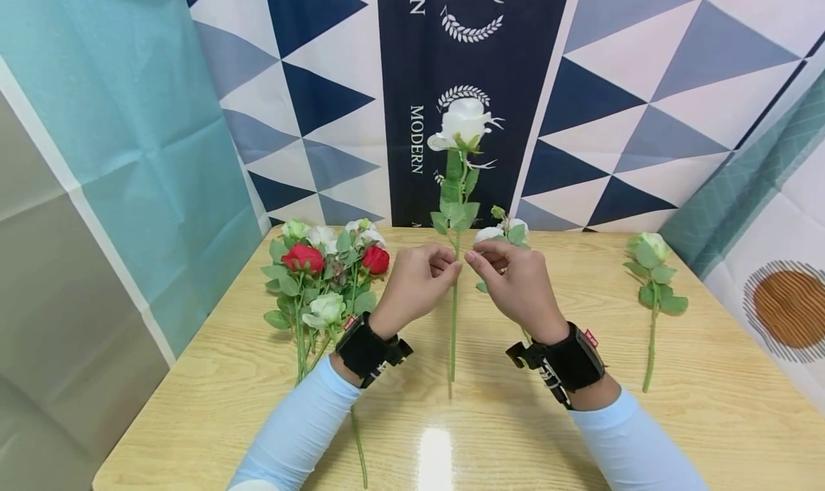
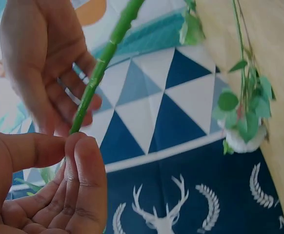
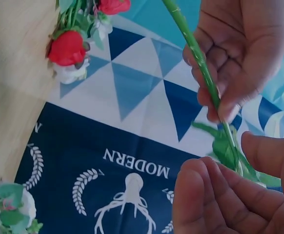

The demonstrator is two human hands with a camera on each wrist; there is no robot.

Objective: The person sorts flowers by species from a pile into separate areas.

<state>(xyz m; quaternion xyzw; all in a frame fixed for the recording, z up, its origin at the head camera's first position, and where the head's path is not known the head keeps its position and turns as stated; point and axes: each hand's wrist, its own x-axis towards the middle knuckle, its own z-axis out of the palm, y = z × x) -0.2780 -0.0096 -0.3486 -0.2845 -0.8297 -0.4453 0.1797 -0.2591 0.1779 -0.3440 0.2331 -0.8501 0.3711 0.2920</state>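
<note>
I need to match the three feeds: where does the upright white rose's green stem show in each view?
Head: stem runs vertically at centre, between left hand and right hand.
Left wrist: it slants from top centre down to the fingertips at left.
Right wrist: it slants from top centre down to lower right.
Shared landmark: the navy triangle backdrop.

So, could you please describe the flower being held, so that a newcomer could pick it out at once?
Start at the wooden table. Over its middle, the left hand and right hand pinch a white rose by its stem. It alone stands upright; the other flowers lie flat.
</note>
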